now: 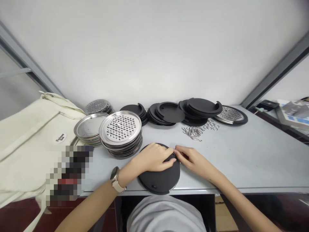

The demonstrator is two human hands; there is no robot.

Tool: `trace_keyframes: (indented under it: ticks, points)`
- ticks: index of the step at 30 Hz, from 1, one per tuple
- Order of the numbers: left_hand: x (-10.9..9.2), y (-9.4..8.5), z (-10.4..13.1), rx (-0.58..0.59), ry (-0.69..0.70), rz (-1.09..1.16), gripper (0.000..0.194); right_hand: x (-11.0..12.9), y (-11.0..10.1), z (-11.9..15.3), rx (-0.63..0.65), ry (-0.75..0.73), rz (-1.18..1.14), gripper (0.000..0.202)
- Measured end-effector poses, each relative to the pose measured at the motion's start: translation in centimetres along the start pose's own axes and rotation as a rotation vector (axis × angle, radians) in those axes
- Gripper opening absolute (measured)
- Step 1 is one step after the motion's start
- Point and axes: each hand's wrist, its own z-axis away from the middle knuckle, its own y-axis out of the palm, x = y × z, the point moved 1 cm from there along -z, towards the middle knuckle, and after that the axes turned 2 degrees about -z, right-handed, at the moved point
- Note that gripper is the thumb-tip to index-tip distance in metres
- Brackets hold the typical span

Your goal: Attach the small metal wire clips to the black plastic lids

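Down at the front edge of the pale grey surface (241, 161) lies the matte black round disc (159, 180), flat, a small slot near its lower rim and a thin metallic glint along the edge. It looks light and stiff, probably plastic around a metal plate; that smooth face could slide under a fingertip, so steady pressure from above with a hold on opposite rims should suit it best. Little sign of fragility, though if there is a grating face underneath, like the one on the silver perforated metal plate (124, 127) topping the stack nearby, fingers belong on the rim!

And look at the hands! The bare left hand (154, 158), a watch at its wrist, comes over the disc from the left, knuckles up, lying across the upper half, thumb and forefinger pointing to the right rim. The bare right hand (190, 158) meets it there, low, wrist near the surface, fingers bent, tips bunched close against the left's. Is either grip clenched on the rim or on some tiny part? Too small, too covered; I can't tell for either one.
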Motion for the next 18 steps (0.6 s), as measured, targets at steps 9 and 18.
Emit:
trace_keyframes:
  ticks: [9, 18]
  points:
    - [0.72, 0.71, -0.05, -0.063, 0.026, 0.072, 0.022, 0.21, -0.07, 0.05, 0.012, 0.001, 0.006, 0.032]
    - [0.98, 1.07, -0.05, -0.07, 0.031, 0.062, 0.022, 0.23, 0.0, 0.02, 0.001, -0.033, 0.035, 0.032]
